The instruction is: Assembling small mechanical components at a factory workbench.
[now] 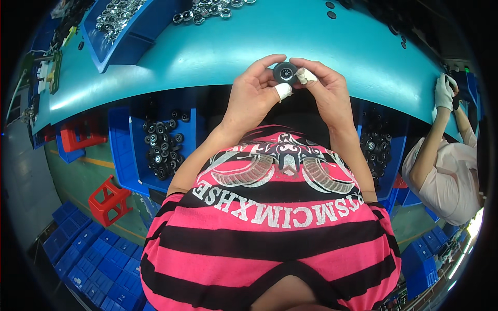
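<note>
A small black wheel with a pale ring round its hub is held up between my two hands, just over the near edge of the teal table. My left hand grips its left side, fingers behind and thumb in front. On the other side my right hand pinches the rim between thumb and fingers. White coverings wrap both thumbs. Whether the right hand also holds some small part against the wheel is too small to tell.
Blue bins with black wheels stand below the table on both sides of me. A blue bin of shiny clear-and-silver parts sits at the table's far left, beside loose similar parts. Red stools stand left. A gloved co-worker's hand is at right.
</note>
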A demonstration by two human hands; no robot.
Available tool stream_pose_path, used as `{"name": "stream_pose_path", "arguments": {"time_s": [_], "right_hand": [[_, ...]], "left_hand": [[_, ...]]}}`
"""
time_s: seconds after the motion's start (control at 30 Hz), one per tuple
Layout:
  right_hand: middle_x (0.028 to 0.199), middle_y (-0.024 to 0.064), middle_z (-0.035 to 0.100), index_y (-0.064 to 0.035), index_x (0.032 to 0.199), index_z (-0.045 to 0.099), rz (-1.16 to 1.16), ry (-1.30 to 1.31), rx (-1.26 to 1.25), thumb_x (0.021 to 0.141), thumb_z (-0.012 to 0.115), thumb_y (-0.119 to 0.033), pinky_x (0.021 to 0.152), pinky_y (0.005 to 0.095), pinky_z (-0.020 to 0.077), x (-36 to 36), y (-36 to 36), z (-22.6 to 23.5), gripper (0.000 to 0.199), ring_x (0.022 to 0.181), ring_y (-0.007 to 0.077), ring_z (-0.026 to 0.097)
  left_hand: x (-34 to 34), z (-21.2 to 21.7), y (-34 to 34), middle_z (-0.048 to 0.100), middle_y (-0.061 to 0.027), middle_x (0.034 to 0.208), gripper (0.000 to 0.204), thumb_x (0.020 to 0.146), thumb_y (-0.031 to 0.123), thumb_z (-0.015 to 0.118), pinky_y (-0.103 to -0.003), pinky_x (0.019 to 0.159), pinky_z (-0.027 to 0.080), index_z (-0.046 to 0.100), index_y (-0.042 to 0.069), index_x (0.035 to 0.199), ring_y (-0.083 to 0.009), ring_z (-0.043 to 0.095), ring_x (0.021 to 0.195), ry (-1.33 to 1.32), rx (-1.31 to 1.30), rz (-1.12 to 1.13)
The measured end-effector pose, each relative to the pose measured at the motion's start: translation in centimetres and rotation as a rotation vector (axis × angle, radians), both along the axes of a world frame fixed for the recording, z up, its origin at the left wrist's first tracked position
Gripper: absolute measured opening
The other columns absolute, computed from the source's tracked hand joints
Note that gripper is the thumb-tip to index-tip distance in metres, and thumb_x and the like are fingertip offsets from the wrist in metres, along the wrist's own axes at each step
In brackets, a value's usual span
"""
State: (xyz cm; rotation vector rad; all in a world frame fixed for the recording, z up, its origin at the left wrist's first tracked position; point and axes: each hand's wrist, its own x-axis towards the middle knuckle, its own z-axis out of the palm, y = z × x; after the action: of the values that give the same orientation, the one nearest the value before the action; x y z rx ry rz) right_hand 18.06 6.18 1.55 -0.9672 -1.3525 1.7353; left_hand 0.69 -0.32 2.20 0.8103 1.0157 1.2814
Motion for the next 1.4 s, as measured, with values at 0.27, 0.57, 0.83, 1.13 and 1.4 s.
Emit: {"name": "stream_pose_path", "arguments": {"time_s": [0.27,0.57,0.83,1.13,1.4], "right_hand": [[0.105,0.0102,0.071,0.0020,0.120,0.068,0.024,0.056,-0.035,0.100,0.057,-0.008,0.080,0.0268,0.0575,-0.3,-0.2,0.3,0.025,0.089,0.0141,0.069],[0.094,0.0068,0.071,-0.0057,0.107,0.075,-0.028,-0.402,0.631,0.087,0.072,-0.013,0.073,0.0269,0.0513,1.7,6.4,2.2,0.021,0.082,0.0130,0.065],[0.103,0.0103,0.072,-0.0065,0.122,0.068,-0.388,-0.992,0.810,0.086,0.074,-0.025,0.079,0.0319,0.0543,8.6,20.6,-0.3,0.041,0.089,0.0163,0.068],[0.101,0.0108,0.068,0.0042,0.120,0.063,-0.080,-0.159,0.056,0.093,0.062,-0.016,0.067,0.0265,0.0540,5.3,13.7,1.5,0.034,0.078,0.0123,0.063],[0.089,0.0027,0.068,0.0004,0.110,0.068,0.370,-0.044,-0.233,0.091,0.062,-0.019,0.066,0.0240,0.0526,-1.0,2.4,2.3,0.027,0.078,0.0086,0.063]], "left_hand": [[-0.1,-0.2,-0.3,0.066,-0.0157,0.117,0.054,0.091,-0.002,0.067,-0.032,0.089,0.057,0.046,-0.004,0.141,-0.0194,0.066,0.104,-0.027,0.017,0.012],[-6.1,1.4,-4.3,0.063,-0.0160,0.115,0.049,0.079,0.002,0.076,-0.036,0.091,0.058,0.051,-0.001,0.122,-0.0223,0.064,0.105,0.160,0.093,0.119],[-18.5,-1.3,-18.6,0.068,-0.0165,0.105,0.051,0.075,0.009,0.079,-0.043,0.085,0.053,0.060,0.004,0.122,-0.0351,0.066,0.098,1.693,-0.592,0.101],[-7.1,1.0,-7.5,0.069,-0.0089,0.091,0.043,0.085,0.000,0.070,-0.028,0.073,0.053,0.062,0.003,0.127,-0.0145,0.066,0.082,0.709,0.089,0.249],[-2.7,2.3,-0.2,0.059,-0.0050,0.108,0.062,0.079,0.004,0.081,-0.026,0.076,0.051,0.056,0.003,0.135,-0.0117,0.058,0.090,0.627,0.256,0.038]]}}
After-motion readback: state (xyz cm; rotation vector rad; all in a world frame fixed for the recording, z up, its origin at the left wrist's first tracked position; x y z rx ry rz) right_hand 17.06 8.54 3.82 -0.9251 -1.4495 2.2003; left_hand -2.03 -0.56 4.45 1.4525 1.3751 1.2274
